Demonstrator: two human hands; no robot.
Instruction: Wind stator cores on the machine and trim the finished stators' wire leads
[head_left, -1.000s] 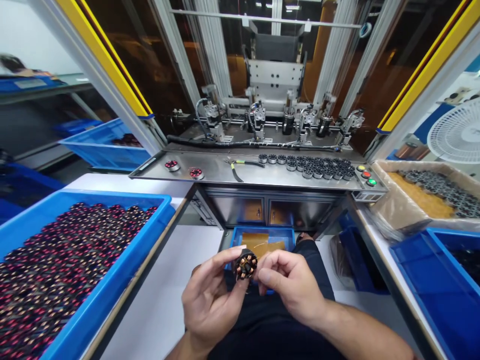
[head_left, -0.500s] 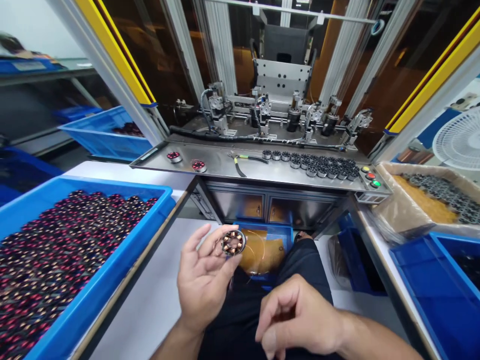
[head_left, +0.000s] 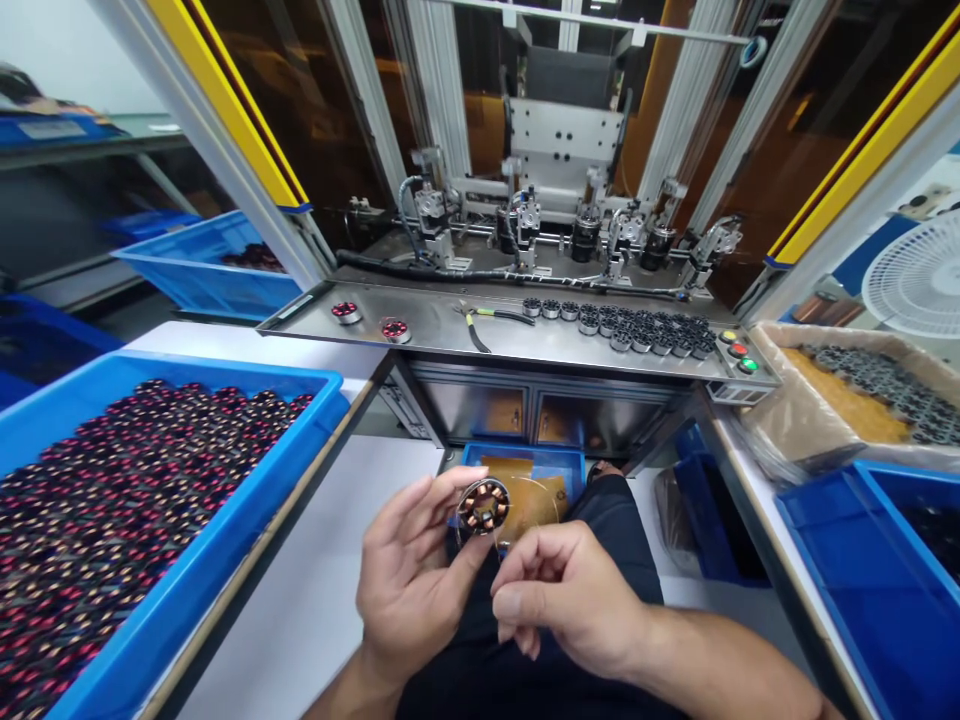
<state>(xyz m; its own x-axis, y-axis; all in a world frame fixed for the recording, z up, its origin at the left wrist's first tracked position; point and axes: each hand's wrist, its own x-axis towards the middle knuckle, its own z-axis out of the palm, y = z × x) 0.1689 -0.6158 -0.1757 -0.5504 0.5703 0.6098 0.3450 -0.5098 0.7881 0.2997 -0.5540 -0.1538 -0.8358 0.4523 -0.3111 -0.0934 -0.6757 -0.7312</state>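
My left hand (head_left: 416, 570) is closed around the rim of a wound motor stator (head_left: 483, 506), with the thumb below and the fingers behind. Copper coils show on the stator's ring of teeth, and its face is turned up toward me. Just right of it, my right hand (head_left: 562, 595) is closed in a pinch. A thin copper wire (head_left: 496, 545) runs from the stator's lower edge down to the right fingertips. Both hands are above my lap.
On the left stands a blue bin (head_left: 341, 385) full of wound stators. The metal machine ledge (head_left: 435, 310) carries two red-wound stators, pliers (head_left: 480, 325) and rows of black stator cores (head_left: 645, 330). A blue bin (head_left: 577, 462) sits below; a lined box (head_left: 810, 400) is at right.
The stator has moved slightly right and down in my left hand. My right hand has risen and come left beside it, now pinching at the wire.
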